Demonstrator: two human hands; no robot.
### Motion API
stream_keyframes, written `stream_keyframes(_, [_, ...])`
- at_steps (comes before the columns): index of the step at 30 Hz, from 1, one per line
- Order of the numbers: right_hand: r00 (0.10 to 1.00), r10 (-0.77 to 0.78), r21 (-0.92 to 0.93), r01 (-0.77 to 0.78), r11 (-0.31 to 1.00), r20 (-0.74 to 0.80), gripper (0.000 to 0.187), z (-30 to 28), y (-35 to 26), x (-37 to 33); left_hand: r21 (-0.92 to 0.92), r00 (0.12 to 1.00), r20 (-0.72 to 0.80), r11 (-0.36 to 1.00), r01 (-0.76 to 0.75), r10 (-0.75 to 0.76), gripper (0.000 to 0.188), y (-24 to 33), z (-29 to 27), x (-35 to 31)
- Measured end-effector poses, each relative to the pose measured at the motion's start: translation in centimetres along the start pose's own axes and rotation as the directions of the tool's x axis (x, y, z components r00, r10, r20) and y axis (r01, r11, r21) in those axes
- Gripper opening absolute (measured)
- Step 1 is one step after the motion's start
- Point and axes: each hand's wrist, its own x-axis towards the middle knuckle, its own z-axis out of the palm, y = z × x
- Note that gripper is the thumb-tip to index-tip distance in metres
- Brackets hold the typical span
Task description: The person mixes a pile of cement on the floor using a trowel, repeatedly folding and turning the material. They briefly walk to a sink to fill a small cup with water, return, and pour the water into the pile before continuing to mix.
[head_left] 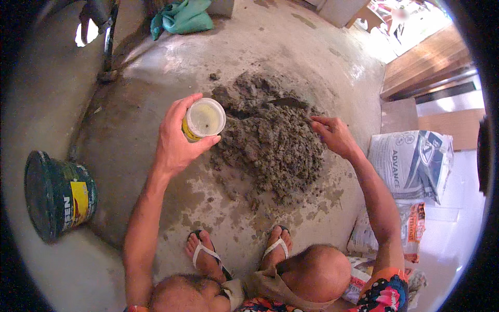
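Note:
In my left hand (179, 138) is a small clear plastic tub (206, 117) with a yellow label, its open top facing up. Fingers and thumb wrap around its side, and a little pale liquid seems to lie inside. The tub is over the left edge of a heap of wet grey mortar (275, 151) on the floor. My right hand (333, 135) is closed at the heap's right edge, around the handle end of a trowel. The trowel's dark blade (289, 102) lies partly sunk in the mortar, and its handle is mostly hidden by my fingers.
A dark green bucket (62, 195) lies tilted at the left. Bags of powder (410, 161) stand along the right wall, below a wooden door edge (431, 57). A green sack (182, 18) is at the far side. My sandalled feet are close to the heap.

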Motion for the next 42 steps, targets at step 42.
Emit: stream_keyframes(42, [0.931,-0.311,-0.648,0.356,0.673,0.189,0.017,9.3,-12.7,9.8,-0.013,0.996,-0.057,0.998,0.061,-0.062,0.08,-1.8,-1.8,-2.4])
